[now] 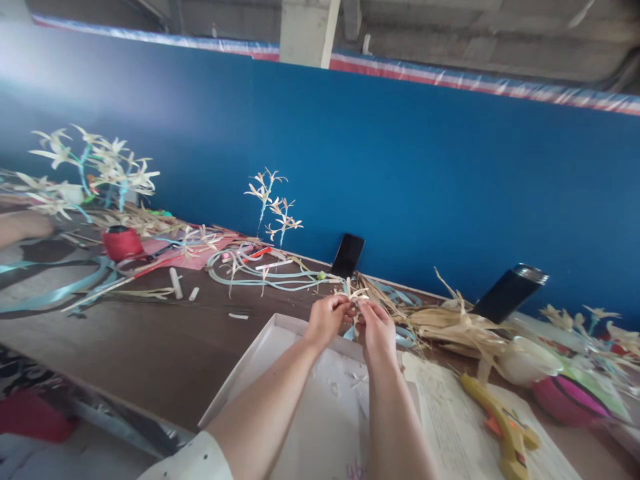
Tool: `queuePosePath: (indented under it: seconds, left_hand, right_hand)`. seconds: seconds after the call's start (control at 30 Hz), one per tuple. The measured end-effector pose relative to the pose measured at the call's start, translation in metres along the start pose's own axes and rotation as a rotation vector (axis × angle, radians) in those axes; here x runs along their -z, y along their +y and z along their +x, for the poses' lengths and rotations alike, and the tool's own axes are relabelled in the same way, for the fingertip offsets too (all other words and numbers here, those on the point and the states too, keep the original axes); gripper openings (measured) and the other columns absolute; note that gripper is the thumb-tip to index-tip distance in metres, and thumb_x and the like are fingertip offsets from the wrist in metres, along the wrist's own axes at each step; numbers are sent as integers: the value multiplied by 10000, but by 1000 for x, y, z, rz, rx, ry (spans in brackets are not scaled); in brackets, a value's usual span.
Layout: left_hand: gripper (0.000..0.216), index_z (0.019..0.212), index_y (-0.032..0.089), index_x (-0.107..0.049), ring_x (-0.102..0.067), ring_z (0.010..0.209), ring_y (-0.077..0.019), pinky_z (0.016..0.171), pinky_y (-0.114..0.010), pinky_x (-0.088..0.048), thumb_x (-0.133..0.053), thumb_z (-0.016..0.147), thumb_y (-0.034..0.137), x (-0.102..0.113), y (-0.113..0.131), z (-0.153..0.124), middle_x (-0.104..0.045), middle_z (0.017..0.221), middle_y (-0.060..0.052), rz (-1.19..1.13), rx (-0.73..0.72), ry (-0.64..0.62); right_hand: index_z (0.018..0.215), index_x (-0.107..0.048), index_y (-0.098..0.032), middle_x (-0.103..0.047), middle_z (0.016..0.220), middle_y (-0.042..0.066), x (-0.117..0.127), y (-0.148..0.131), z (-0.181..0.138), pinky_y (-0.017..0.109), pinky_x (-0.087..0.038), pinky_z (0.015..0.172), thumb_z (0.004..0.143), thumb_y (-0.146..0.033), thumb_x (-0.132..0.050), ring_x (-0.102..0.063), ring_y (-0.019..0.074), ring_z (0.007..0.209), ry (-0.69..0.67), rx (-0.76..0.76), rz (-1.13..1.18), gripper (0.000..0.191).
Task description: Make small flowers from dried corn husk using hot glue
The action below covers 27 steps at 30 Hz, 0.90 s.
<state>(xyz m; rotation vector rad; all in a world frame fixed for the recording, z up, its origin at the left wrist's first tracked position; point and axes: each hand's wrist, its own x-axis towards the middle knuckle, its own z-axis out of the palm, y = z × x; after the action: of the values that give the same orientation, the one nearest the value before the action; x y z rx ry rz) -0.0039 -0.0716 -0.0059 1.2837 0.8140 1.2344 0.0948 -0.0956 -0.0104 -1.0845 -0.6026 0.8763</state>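
Observation:
My left hand [327, 318] and my right hand [377, 327] meet above the far edge of a shallow white box lid [240, 373]. Both pinch a small straw flower [351, 292] with pale thin petals, held between the fingertips. Fingers of both hands are curled and pressed together on it. My forearms reach up from the bottom of the view across the lid.
A yellow glue gun [505, 423] lies on paper at the right. Dried husks [455, 323], a black flask [507, 293], a phone [348, 255], pale blue ribbon [260, 273], a red thread spool [121, 243] and finished straw flower stems [273, 203] lie along the blue wall [425, 167].

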Motion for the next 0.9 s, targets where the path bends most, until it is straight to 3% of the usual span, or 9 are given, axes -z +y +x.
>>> queuePosePath:
  seconds: [0.2,0.9]
  left_hand:
    - [139,774,137,-686,-651,659,-141,545,-186,-495,-572,740,208,-1,8,-3,-680,683,-10,60,31,23]
    - [211,853,187,-720,-617,640,-118,582,-186,-485,-534,753,170,4,6,-3,-688,737,-8,216,-96,-2]
  right_hand:
    - [742,-638,-165,-544,514,-41,-2,-3,-3,183,-332,391,537,-379,-776,-451,72,414,-23,-5,28,327]
    - [657,-637,-172,-489,474,-61,-1,-9,-7,184,-295,419,571,-366,-758,-399,61,426,-90,51,-18,244]
